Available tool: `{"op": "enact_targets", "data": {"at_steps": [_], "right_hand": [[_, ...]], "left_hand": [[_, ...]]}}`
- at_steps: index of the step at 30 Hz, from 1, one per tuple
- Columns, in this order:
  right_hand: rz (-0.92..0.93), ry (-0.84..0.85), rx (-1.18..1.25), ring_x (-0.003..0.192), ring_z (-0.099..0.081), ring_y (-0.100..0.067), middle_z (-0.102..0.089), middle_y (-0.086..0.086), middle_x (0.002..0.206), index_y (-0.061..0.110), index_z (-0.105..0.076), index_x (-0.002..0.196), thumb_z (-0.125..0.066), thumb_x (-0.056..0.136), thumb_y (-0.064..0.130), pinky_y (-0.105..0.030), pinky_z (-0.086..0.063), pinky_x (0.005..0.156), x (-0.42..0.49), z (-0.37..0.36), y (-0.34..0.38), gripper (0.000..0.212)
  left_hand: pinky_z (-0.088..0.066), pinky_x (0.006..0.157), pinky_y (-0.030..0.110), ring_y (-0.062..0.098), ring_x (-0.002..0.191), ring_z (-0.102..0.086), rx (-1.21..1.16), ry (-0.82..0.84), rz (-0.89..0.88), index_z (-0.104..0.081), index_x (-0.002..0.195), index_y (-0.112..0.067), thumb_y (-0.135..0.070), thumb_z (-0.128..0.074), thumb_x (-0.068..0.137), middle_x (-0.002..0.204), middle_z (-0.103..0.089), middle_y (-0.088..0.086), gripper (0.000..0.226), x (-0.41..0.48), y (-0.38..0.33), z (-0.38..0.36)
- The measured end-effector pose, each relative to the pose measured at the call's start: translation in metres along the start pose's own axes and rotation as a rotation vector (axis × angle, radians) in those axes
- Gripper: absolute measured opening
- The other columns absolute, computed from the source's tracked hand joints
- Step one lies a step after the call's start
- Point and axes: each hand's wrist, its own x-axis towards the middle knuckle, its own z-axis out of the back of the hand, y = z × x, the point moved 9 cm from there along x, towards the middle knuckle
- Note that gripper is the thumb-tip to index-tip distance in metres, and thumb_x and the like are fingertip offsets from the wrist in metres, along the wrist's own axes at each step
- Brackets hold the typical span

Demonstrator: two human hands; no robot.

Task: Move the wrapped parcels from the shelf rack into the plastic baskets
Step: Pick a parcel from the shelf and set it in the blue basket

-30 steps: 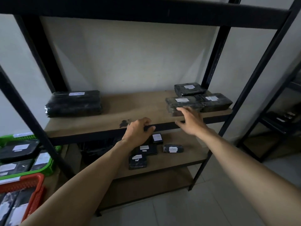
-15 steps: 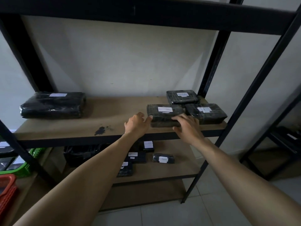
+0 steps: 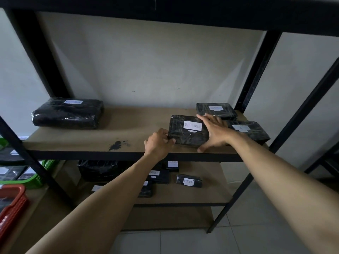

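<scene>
The left hand curls its fingers round the near left corner of a black wrapped parcel with a white label reading RETURN. The right hand spans the parcel's right end: its fingers are spread and almost straight along the far side, and its thumb hooks the near corner. The parcel sits between the two hands on the brown shelf board, close to the board's front edge.

Just beyond the right fingertips lies a second labelled parcel. A third parcel lies on the outer side of the right wrist, which partly covers it. A dark stain marks the board just outside the left hand, and a large black bundle lies well apart further out on that side.

Below the forearms, the lower shelf carries several small labelled packets. Far out past the left arm stand a green basket and a red basket. A slanting black rack post crosses between them and the hands.
</scene>
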Motion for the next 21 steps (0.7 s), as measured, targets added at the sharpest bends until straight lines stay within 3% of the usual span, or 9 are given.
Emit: {"op": "enact_targets", "data": {"at_steps": [5,13,17,21], "right_hand": [[0.085,-0.157,-0.014,0.141,-0.010,-0.023,-0.009,0.006,0.155,0.031,-0.002,0.154,-0.089,0.045,0.063,-0.055,-0.015,0.114,0.000,0.004,0.005,0.143],[0.176,-0.335,0.062,0.138,-0.018,-0.023,-0.022,0.001,0.150,0.024,-0.017,0.154,-0.080,0.054,0.070,-0.051,-0.022,0.113,-0.014,0.007,0.028,0.126],[0.258,-0.442,0.178,0.132,-0.029,-0.024,-0.035,-0.005,0.143,0.021,-0.028,0.151,-0.076,0.051,0.077,-0.041,-0.026,0.111,-0.028,0.001,0.075,0.124],[0.360,-0.463,0.245,0.129,-0.035,-0.026,-0.041,-0.009,0.139,0.017,-0.034,0.148,-0.059,0.050,0.089,-0.037,-0.025,0.111,-0.042,-0.030,0.148,0.124]], "left_hand": [[-0.038,0.098,0.038,0.019,0.106,-0.059,0.052,-0.054,-0.086,-0.056,0.118,-0.021,-0.038,-0.060,0.089,0.112,-0.067,-0.005,0.034,-0.005,-0.004,0.006],[-0.031,0.096,0.034,0.017,0.117,-0.052,0.055,-0.238,-0.264,-0.054,0.125,-0.017,-0.036,-0.054,0.094,0.125,-0.059,-0.003,0.036,-0.033,0.002,0.051],[-0.034,0.097,0.038,0.019,0.115,-0.052,0.164,-0.324,-0.298,-0.055,0.122,-0.018,-0.031,-0.055,0.093,0.122,-0.060,-0.002,0.032,-0.064,0.038,0.102],[-0.031,0.097,0.035,0.020,0.113,-0.054,0.338,-0.310,-0.267,-0.056,0.121,-0.020,-0.033,-0.059,0.090,0.117,-0.062,-0.003,0.033,-0.100,0.094,0.151]]}}
